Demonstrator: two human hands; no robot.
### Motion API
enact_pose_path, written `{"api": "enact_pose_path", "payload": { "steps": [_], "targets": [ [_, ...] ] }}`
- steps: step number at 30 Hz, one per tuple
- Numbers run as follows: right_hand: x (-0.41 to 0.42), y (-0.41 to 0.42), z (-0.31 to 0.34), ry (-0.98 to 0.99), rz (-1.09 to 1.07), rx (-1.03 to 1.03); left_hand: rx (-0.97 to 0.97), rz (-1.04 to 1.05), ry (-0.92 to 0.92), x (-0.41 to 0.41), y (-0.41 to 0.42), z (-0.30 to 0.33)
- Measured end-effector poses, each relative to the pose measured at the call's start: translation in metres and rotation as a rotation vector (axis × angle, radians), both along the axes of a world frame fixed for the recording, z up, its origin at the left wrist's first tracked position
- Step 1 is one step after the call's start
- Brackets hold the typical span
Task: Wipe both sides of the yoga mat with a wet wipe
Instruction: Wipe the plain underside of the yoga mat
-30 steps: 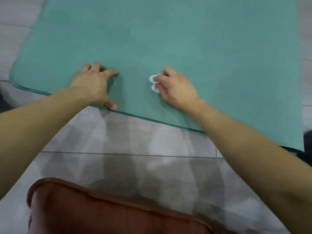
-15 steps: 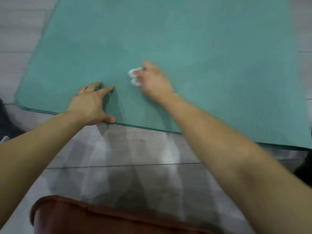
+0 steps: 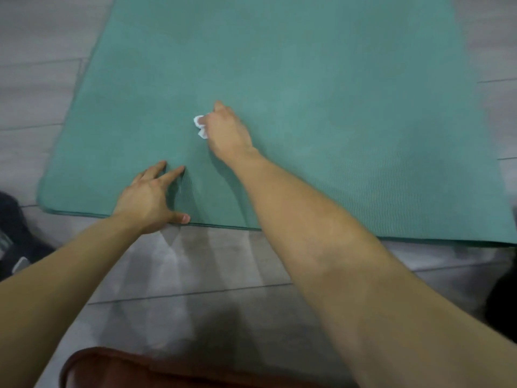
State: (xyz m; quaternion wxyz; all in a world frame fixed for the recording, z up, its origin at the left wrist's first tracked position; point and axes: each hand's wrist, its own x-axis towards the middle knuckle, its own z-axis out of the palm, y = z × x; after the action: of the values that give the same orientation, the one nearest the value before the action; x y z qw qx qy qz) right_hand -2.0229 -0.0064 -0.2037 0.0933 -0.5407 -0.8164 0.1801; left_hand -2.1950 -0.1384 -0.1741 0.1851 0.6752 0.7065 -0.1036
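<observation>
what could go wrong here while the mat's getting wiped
1. The wet wipe is a small wad in the right hand, so strokes may leave unwiped strips on the wide yoga mat.
2. Only the left hand pins the mat, at its near edge; a hard push could slide or ripple it on the smooth floor.
3. The floor by the edge looks glossy, so slipping is possible.

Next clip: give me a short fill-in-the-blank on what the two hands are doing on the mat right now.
1. The right hand grips a crumpled white ____.
2. The left hand presses flat near the mat's ____ edge.
3. The yoga mat is ____ in colour.
4. The mat lies on a grey ____.

Missing words: wipe; near; teal green; floor
</observation>
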Motion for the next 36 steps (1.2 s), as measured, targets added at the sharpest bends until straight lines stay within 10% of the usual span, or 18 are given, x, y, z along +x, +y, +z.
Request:
{"api": "enact_pose_path", "payload": {
  "steps": [7, 10, 18, 25, 28, 32, 36],
  "targets": [
    [0.293, 0.003, 0.002, -0.059, -0.721, 0.015, -0.004, -0.004, 0.025, -0.003, 0.004, -0.008],
    [0.283, -0.027, -0.007, 0.08, -0.898, 0.042, -0.024, 0.005, 0.02, -0.002, 0.005, -0.009],
    [0.061, -0.137, -0.014, 0.111, 0.125, 0.052, -0.059, 0.052, 0.018, -0.003, 0.017, -0.018],
    [0.327, -0.088, -0.005, -0.132, -0.681, 0.174, 0.017, -0.045, 0.022, 0.01, -0.005, -0.019],
    [0.304, -0.101, -0.009, -0.084, -0.817, 0.13, 0.08, -0.107, 0.06, 0.02, -0.012, -0.02],
    [0.135, -0.148, -0.017, 0.232, -0.497, -0.013, 0.053, -0.139, 0.118, 0.03, -0.016, -0.018],
    [0.069, -0.185, -0.008, 0.131, 0.03, -0.012, -0.038, -0.161, 0.187, 0.037, -0.012, -0.01]
  ]
}}
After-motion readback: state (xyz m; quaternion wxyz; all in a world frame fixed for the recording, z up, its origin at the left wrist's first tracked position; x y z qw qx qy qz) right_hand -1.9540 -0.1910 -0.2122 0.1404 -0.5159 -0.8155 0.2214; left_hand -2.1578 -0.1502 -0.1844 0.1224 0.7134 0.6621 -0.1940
